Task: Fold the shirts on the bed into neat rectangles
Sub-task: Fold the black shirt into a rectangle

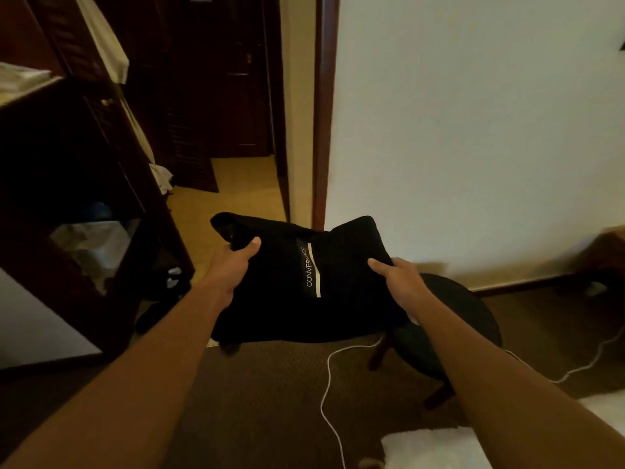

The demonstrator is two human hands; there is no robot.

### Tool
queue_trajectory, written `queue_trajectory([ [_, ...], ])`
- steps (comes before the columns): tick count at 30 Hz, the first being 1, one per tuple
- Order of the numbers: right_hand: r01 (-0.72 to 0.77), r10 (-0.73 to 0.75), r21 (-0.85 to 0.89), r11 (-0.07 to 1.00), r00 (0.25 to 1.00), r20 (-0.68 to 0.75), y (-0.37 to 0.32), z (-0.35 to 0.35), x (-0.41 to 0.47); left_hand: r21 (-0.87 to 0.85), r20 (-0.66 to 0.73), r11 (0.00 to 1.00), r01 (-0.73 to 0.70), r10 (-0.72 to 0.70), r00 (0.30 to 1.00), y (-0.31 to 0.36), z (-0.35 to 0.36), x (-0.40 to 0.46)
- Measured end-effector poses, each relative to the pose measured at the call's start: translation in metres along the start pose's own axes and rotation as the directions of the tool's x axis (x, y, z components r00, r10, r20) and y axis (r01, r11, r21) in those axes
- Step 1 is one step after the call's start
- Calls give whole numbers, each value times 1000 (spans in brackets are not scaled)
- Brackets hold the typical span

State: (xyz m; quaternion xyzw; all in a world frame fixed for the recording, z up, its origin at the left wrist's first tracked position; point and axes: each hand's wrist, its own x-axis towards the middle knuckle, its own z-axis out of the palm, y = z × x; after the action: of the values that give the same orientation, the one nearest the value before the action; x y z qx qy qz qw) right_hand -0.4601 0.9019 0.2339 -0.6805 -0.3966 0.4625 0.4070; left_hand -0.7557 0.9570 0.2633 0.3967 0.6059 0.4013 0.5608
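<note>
A folded black shirt (287, 292) with a white stripe and the printed word CONVERGENCE is held in the air in front of me, above the floor. My left hand (233, 262) grips its left edge, thumb on top. My right hand (399, 282) grips its right edge, thumb on top as well. The shirt's far corners stick up a little. Only a white corner of the bed (436, 448) shows at the bottom right.
A dark round stool (466, 316) stands under and right of the shirt. A white cable (326, 394) runs over the brown carpet. A dark wooden shelf unit (77, 204) fills the left. A doorway (236, 130) opens ahead, and a white wall (473, 130) lies to the right.
</note>
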Motion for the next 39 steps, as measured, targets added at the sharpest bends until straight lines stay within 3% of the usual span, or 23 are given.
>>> queue_trajectory([
  [9, 27, -28, 67, 997, 999, 17, -51, 114, 86, -70, -156, 998, -2, -9, 988, 22, -105, 96],
  [23, 18, -7, -45, 999, 969, 248, -150, 189, 320, -85, -250, 995, 50, -70, 966, 84, -126, 303],
  [33, -26, 11, 55, 998, 970, 245, -210, 267, 452, -137, -338, 989, 52, -96, 936, 134, -165, 447],
  [39, -17, 6, 48, 999, 976, 220, -251, 333, 536, -310, -359, 948, 76, -190, 914, 153, -201, 548],
])
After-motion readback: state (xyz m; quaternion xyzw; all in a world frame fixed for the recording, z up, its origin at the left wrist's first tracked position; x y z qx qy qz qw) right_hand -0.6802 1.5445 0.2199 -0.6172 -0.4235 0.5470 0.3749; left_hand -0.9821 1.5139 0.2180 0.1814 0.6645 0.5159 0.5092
